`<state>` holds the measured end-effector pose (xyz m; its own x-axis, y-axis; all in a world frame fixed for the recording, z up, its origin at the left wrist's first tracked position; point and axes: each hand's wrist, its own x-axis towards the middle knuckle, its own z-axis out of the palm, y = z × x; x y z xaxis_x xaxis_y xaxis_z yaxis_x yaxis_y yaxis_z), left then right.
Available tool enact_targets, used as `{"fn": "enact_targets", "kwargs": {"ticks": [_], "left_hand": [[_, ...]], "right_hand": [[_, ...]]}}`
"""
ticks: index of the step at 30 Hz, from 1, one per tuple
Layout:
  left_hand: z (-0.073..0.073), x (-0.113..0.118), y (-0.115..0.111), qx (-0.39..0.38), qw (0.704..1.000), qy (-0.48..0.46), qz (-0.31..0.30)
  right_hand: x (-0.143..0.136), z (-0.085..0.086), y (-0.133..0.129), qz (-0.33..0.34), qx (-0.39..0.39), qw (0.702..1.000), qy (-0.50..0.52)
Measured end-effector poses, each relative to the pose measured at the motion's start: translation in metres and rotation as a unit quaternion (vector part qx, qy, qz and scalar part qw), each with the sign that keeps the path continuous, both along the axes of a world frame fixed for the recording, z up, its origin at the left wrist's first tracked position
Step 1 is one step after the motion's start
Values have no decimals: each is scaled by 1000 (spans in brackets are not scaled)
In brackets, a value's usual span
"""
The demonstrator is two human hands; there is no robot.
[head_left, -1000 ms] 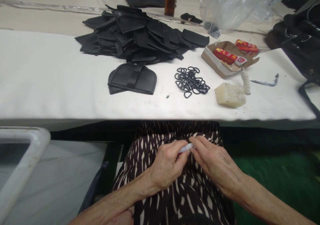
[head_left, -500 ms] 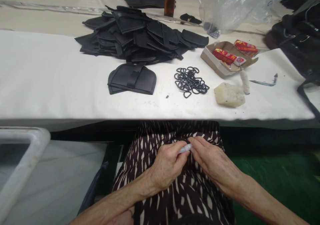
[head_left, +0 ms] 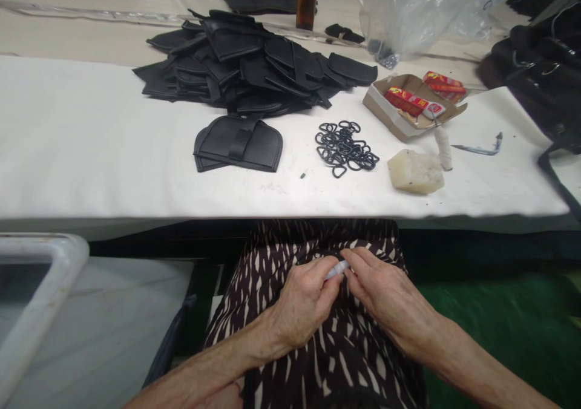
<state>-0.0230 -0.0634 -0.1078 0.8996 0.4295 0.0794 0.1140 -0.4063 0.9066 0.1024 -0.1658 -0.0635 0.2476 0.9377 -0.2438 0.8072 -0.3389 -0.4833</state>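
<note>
Over the patterned cloth on my lap, my left hand [head_left: 306,297] is closed, with a small whitish tube [head_left: 337,269] pinched between thumb and fingers. My right hand [head_left: 379,285] meets it from the other side, its fingertips closed around the tube's far end. Most of the tube is hidden, so its exact kind is unclear. Beyond the hands, on the table, lie a loose heap of black D-rings [head_left: 347,147] and two overlapping black leather-like flap pieces [head_left: 254,146], the upper one with a strap across it.
A large pile of black pieces [head_left: 254,64] lies farther back on the white table [head_left: 91,155]. To the right are a cardboard box [head_left: 385,112] with red packets, a yellowish block [head_left: 415,173], a wrapped-handle tool [head_left: 443,149] and a black bag [head_left: 540,76]. A white metal frame [head_left: 49,300] stands at left.
The view has shifted very slightly. Both hands stay together on the tube in nearly the same place; the things on the table have not moved.
</note>
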Motion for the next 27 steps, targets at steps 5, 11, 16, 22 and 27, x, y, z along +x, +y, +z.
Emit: {"fn": "enact_targets", "kwargs": {"ticks": [5,11,16,22,27], "left_hand": [[-3,-2,0,32,999,-29,-11],[-4,-3,-2,46,998,-37,-13],[-6,-3,-3,88,995,-42,3],[-4,-5,-1,105,994,-29,-3],[-6,-4,1,85,995,-34,-28]], "right_hand": [[-4,0,0,-1,4,1000,-14],[-16,-3,1,-27,-1,995,-101],[-25,-7,5,-36,-6,985,-166],[-30,-13,5,-32,18,974,-225],[-34,-14,5,-63,0,972,-227]]}}
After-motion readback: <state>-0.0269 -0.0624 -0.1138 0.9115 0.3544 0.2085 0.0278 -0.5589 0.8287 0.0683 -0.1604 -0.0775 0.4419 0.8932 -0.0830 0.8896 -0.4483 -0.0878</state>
